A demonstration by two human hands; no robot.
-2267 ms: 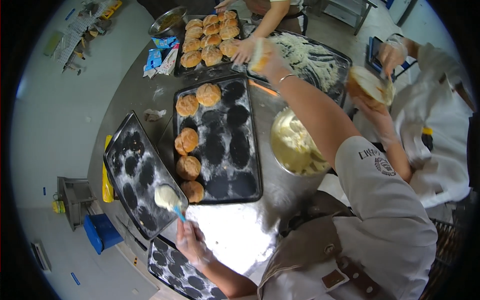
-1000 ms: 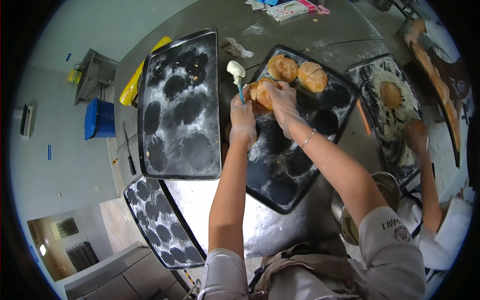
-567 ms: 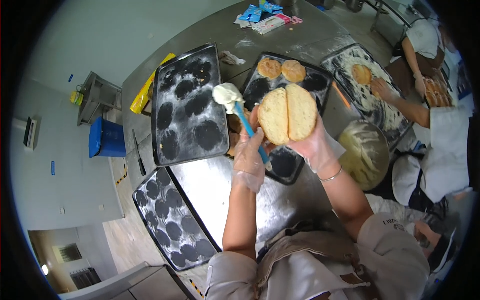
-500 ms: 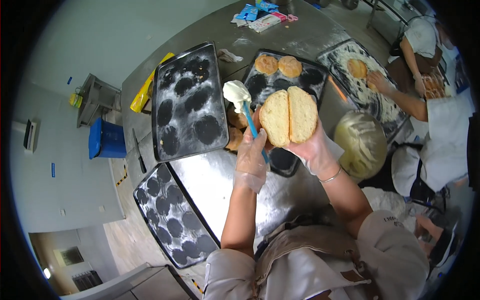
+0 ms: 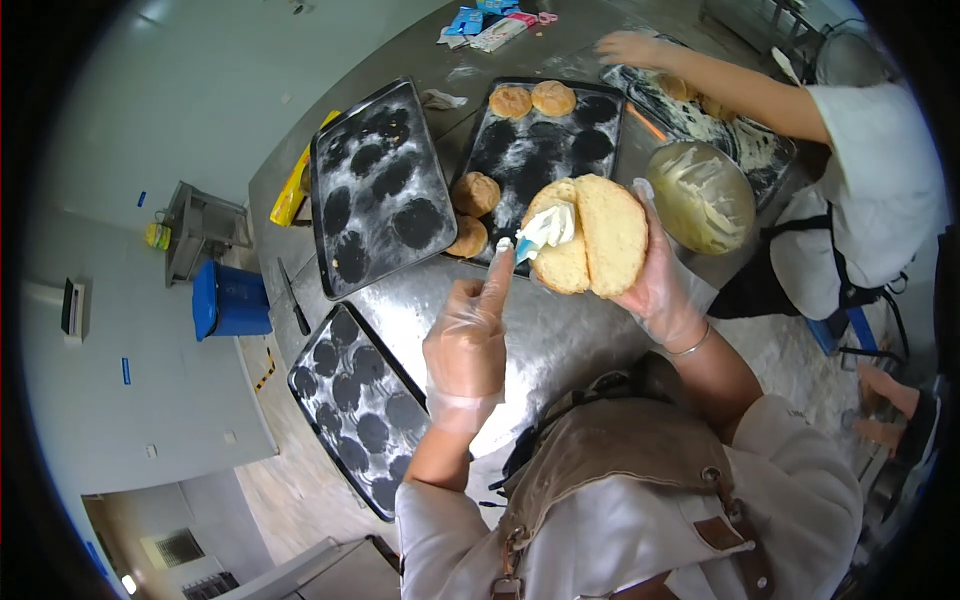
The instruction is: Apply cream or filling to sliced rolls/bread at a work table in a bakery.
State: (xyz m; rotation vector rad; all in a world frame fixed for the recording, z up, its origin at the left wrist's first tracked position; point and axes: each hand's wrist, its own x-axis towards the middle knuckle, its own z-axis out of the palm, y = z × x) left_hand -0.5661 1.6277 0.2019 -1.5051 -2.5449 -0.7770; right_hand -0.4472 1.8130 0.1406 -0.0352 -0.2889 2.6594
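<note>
My right hand [image 5: 662,285], in a clear plastic glove, holds a split bun [image 5: 616,240] spread open with both pale cut faces up. In my gloved left hand [image 5: 468,340] is a spatula [image 5: 524,250], only a small blue part of it visible. White cream [image 5: 552,226] from the spatula lies against the bun's left half. My left forefinger is stretched along the tool, with a dab of cream near its tip; the handle is hidden by my hand. Beyond my hands, a baking tray [image 5: 530,165] bears several whole buns [image 5: 476,193] on its floured surface.
A metal bowl [image 5: 700,200] with cream smears stands to the right. Two floured trays [image 5: 380,185] [image 5: 355,400] and a knife [image 5: 293,297] lie to the left. At the far right, a co-worker's arm [image 5: 740,95] reaches over another tray.
My left hand has tipped the spatula down, bringing its cream from the air onto the bun's left half. The bowl's inside now shows. The co-worker's arm has reached farther across.
</note>
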